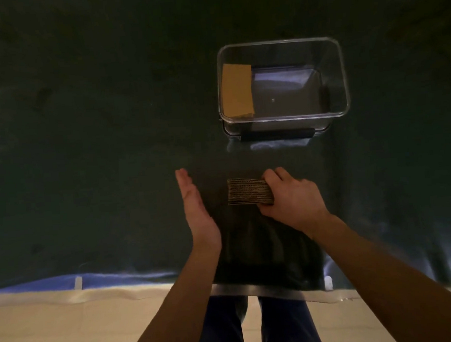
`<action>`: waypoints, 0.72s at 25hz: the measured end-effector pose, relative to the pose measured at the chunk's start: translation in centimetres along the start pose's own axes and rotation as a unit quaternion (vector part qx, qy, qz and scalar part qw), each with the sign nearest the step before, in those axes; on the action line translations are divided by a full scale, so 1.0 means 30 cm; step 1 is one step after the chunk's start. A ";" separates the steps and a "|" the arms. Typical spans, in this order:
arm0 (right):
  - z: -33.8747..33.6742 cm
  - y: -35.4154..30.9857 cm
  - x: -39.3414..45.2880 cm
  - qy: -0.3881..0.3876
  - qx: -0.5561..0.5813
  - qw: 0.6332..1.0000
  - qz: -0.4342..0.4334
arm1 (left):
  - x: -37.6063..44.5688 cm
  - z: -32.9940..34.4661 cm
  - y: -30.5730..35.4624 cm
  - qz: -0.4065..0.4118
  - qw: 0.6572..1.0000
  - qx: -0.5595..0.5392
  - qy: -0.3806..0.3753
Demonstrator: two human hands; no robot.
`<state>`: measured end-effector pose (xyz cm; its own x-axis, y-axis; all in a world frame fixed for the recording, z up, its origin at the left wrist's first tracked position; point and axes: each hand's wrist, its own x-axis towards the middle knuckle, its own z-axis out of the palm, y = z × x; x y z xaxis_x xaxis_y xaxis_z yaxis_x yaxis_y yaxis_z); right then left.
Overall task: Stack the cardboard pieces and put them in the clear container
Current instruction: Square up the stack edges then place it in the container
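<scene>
Dark table (84, 154) fills most of frame. Clear container (284, 118) sits upper right of centre, one cardboard piece (237, 90) leaning at its left inner wall. Right hand (293, 195), centre frame, fingers clamped around the right end of the cardboard stack (247, 191), edges facing camera. Left hand (197, 210) just left of stack: flat, fingers straight together, not touching it.

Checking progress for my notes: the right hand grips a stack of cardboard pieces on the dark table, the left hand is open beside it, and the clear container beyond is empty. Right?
Not quite. The head view shows the clear container already holds cardboard at its left end. The rest stands.
</scene>
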<state>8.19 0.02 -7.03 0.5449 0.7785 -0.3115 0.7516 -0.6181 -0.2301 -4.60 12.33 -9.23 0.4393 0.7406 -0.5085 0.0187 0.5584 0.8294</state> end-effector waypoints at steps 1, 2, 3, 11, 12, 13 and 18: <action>0.002 0.000 -0.001 0.002 -0.001 1.000 0.002 | -0.039 0.025 -0.004 -0.005 0.998 0.029 -0.046; 0.003 0.000 0.000 0.004 -0.002 1.000 0.003 | -0.067 0.042 -0.032 -0.010 0.993 0.077 -0.093; 0.005 0.000 0.002 0.005 -0.003 1.000 0.004 | -0.090 0.054 -0.044 -0.012 0.985 0.109 -0.136; 0.016 0.002 -0.009 0.033 0.010 0.999 -0.004 | -0.039 0.029 0.011 0.349 0.655 0.641 -0.197; 0.016 0.001 -0.009 0.034 0.014 0.999 -0.002 | -0.028 0.031 0.017 0.356 0.605 0.676 -0.223; 0.015 0.002 -0.009 0.037 0.015 0.999 0.000 | -0.014 0.028 0.017 0.354 0.573 0.699 -0.239; 0.017 -0.012 -0.022 0.045 0.032 0.998 0.009 | -0.012 0.026 0.012 0.332 0.552 0.732 -0.222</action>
<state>7.39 -0.32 -7.21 0.5922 0.7715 -0.2326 0.7169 -0.6362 -0.2852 -4.07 11.97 -8.56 0.9569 0.2535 -0.1419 0.2834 -0.9222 0.2632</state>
